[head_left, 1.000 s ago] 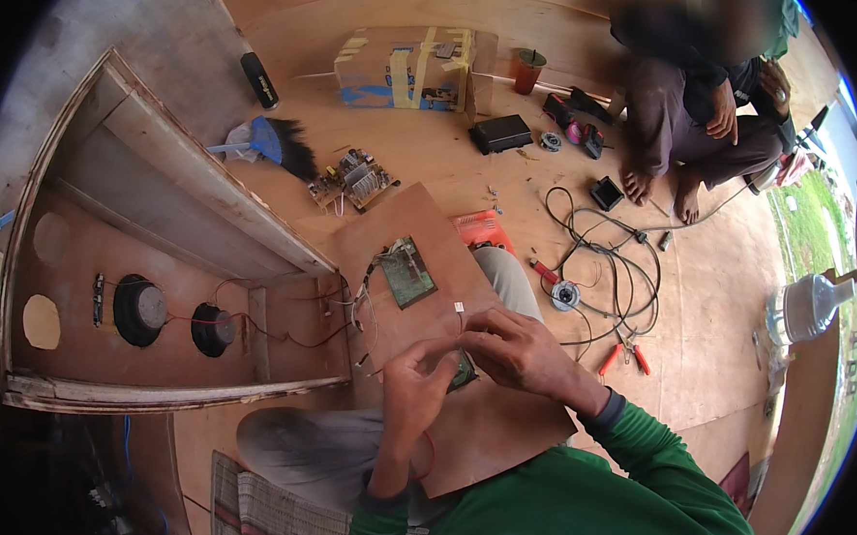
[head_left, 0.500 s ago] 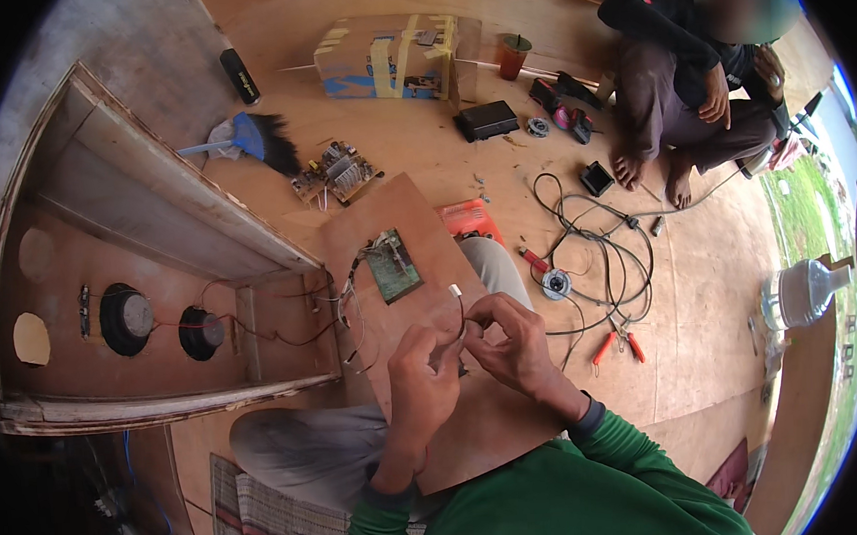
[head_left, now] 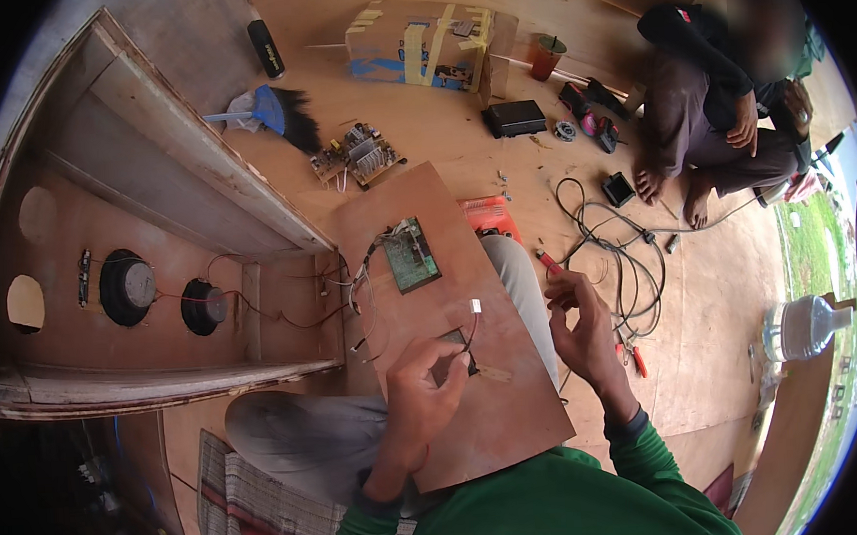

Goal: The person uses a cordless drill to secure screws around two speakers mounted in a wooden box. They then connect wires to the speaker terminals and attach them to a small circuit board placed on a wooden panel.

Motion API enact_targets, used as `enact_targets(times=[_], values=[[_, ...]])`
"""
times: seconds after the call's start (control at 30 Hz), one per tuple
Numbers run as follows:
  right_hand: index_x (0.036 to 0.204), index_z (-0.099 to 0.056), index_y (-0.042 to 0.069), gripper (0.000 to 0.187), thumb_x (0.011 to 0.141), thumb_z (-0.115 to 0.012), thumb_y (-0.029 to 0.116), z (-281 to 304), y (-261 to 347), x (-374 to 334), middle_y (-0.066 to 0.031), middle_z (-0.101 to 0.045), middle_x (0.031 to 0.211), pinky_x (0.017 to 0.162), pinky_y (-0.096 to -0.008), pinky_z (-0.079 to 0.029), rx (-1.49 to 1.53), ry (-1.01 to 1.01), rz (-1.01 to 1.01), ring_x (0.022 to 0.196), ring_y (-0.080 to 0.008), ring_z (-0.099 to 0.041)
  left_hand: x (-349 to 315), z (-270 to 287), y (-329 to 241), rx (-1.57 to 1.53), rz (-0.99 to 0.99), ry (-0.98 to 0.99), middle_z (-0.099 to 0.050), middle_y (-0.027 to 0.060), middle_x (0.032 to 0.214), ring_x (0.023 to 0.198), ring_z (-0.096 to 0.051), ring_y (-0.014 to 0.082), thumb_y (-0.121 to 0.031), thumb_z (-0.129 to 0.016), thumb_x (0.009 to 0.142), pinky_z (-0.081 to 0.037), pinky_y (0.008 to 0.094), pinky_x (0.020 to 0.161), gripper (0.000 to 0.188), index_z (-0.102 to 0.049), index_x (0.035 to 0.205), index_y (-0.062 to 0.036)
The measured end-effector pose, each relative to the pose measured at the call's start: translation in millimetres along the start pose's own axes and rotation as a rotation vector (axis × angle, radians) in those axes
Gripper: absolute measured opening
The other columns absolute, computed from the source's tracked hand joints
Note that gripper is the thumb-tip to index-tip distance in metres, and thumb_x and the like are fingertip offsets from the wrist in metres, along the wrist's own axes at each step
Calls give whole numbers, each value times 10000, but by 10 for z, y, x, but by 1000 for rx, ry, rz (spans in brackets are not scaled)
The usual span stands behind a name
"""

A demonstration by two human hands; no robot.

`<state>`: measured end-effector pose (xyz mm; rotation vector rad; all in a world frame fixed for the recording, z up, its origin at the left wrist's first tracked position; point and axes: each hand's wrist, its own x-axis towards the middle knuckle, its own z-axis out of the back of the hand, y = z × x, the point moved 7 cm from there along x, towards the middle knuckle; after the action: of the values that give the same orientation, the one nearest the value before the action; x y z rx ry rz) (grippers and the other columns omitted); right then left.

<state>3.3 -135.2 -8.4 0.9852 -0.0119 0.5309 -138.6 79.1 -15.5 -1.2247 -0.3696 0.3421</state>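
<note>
A wooden panel [head_left: 514,413] lies across my lap, with a green circuit board [head_left: 412,256] in its upper cutout. Over a smaller, dark opening in the panel [head_left: 443,368], my left hand [head_left: 423,389] pinches a short red and black wire, from which a white plug [head_left: 476,306] sticks up. My right hand [head_left: 587,332] is off the panel to the right, thumb and index finger curved apart. Its fingertips are close to a red tube [head_left: 547,260] on the floor. The spot beneath the hand is hidden.
At left stands an open wooden speaker box [head_left: 169,397] with two speakers [head_left: 127,287], its wires running to the panel. A coiled black cable [head_left: 631,242], red-handled pliers [head_left: 639,361] and a loose circuit board [head_left: 357,157] lie around. A person [head_left: 701,98] sits at far right.
My right hand has let go of the wire and moved right, over where the solder reel lay. My left hand still pinches the wire. The view has shifted slightly.
</note>
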Motion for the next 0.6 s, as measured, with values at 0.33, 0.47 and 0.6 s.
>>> enact_targets(times=[0.33, 0.47, 0.6], values=[[1060, -679, 55, 245, 833, -769, 40, -372, 696, -211, -72, -635, 1042, 804, -392, -599, -228, 257, 546, 948, -272, -689, 5, -196, -39, 65, -18, 95, -730, 104, 981, 854, -750, 196, 29, -803, 907, -594, 338, 757, 124, -802, 1030, 16], [1034, -665, 38, 224, 838, -765, 83, -447, 712, -222, -72, -605, 1004, 796, -386, -601, -306, 326, 599, 948, -270, -675, -4, -211, -33, 94, -31, 107, -736, 122, 986, 858, -754, 245, 41, -802, 892, -599, 358, 768, 149, -807, 1037, 12], [981, -640, 44, 170, 857, -747, 87, -481, 751, -248, -82, -590, 945, 740, -400, -547, -407, 327, 637, 901, -264, -656, -40, -230, -26, 128, -78, 105, -708, 135, 960, 880, -733, 304, 52, -786, 886, -588, 397, 779, 152, -790, 1034, 17]])
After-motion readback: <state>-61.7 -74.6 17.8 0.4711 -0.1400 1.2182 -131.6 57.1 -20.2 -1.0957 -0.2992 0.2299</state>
